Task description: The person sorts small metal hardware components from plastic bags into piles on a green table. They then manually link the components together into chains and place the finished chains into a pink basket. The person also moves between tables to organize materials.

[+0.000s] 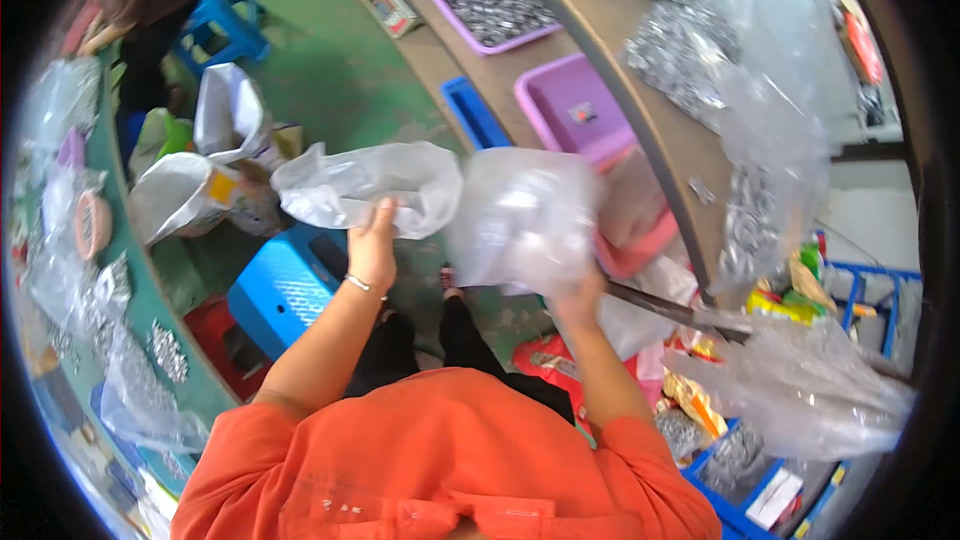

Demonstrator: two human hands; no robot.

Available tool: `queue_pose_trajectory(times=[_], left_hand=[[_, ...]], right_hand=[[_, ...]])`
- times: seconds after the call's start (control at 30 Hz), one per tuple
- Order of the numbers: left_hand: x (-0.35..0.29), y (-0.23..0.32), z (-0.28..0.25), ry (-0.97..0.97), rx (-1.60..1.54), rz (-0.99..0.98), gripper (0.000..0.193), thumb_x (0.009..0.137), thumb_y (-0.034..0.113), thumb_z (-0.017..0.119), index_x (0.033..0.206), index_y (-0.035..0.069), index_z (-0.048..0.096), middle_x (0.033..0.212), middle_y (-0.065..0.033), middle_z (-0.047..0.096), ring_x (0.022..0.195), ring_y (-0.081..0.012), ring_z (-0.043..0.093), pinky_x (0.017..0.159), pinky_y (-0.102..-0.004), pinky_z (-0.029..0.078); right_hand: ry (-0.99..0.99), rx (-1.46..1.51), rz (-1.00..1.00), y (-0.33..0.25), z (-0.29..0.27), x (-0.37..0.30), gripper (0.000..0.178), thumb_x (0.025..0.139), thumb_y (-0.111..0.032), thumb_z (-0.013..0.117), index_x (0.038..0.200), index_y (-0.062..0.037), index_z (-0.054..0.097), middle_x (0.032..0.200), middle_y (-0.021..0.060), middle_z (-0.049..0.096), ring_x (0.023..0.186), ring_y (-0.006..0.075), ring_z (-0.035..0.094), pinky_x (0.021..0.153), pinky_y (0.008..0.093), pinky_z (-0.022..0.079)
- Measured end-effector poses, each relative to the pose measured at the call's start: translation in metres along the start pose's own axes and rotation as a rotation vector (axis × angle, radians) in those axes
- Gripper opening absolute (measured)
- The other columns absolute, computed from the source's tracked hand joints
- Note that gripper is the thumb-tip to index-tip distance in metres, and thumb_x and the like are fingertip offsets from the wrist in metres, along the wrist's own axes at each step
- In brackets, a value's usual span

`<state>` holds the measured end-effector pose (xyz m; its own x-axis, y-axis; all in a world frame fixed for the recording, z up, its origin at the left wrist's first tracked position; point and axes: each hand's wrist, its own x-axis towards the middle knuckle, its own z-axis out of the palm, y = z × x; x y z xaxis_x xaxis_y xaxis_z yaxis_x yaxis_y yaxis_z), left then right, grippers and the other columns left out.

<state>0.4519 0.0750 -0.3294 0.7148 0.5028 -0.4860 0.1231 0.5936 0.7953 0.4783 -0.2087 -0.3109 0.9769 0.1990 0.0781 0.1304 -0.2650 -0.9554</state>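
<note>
My left hand (372,248), with a bracelet at the wrist, grips the near edge of a translucent plastic bag (425,180), its thumb lying over the rim. That bag spreads out sideways, and its mouth looks parted. On the other side, my right hand (577,302) holds a second clear plastic bag (525,210) by its lower right part. Both this hand and its bag are smeared by motion, and its fingers are mostly hidden. The two bags meet or overlap in front of me; whether they are joined I cannot tell.
On the right bench stand a purple tray (575,105) with a small item, a purple tray of metallic pieces (500,15) and a narrow blue tray (474,112). A blue plastic stool (285,290) is at left, near white sacks (185,195). A person (150,0) is at far left.
</note>
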Motion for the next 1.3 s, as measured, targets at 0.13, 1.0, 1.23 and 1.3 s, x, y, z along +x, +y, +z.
queue_pose_trajectory(times=[0.13, 1.0, 1.23, 1.3], left_hand=[[0.007, 0.005, -0.023, -0.017, 0.024, 0.069, 0.039, 0.079, 0.003, 0.057, 0.117, 0.000, 0.052, 0.101, -0.0044, 0.059, 0.086, -0.0131, 0.055, 0.078, -0.0246, 0.043], [-0.029, 0.032, -0.130, 0.002, 0.568, 0.552, 0.045, 0.085, 0.014, 0.051, 0.128, 0.009, 0.041, 0.098, -0.0027, 0.055, 0.080, -0.0124, 0.057, 0.053, -0.0236, 0.047], [-0.058, 0.113, -0.061, 0.122, -0.690, -0.047, 0.033, 0.079, 0.025, 0.051, 0.106, 0.008, 0.057, 0.091, -0.0075, 0.061, 0.080, -0.0238, 0.057, 0.072, -0.0404, 0.048], [-0.060, 0.110, -0.081, 0.199, -0.450, 0.029, 0.032, 0.074, 0.019, 0.061, 0.102, 0.005, 0.058, 0.089, -0.0085, 0.061, 0.080, -0.0223, 0.057, 0.073, -0.0363, 0.046]], right_hand=[[0.291, -0.450, -0.193, 0.013, -0.065, -0.028, 0.041, 0.075, -0.021, 0.061, 0.107, 0.0039, 0.054, 0.101, 0.0174, 0.059, 0.093, 0.0326, 0.055, 0.084, 0.0429, 0.042], [0.069, -1.307, 0.860, 0.115, -0.099, 0.105, 0.050, 0.073, -0.023, 0.057, 0.119, -0.0055, 0.050, 0.135, 0.0158, 0.035, 0.124, 0.0323, 0.033, 0.105, 0.0412, 0.025], [0.186, -1.371, 0.633, 0.078, -0.058, 0.068, 0.074, 0.079, -0.038, 0.055, 0.140, -0.0147, 0.021, 0.143, 0.0237, 0.015, 0.130, 0.0377, 0.023, 0.104, 0.0483, 0.021], [-0.078, -1.334, 0.706, 0.080, -0.060, 0.073, 0.061, 0.083, -0.039, 0.049, 0.136, -0.0149, 0.030, 0.143, 0.0230, 0.016, 0.128, 0.0392, 0.025, 0.101, 0.0532, 0.022]])
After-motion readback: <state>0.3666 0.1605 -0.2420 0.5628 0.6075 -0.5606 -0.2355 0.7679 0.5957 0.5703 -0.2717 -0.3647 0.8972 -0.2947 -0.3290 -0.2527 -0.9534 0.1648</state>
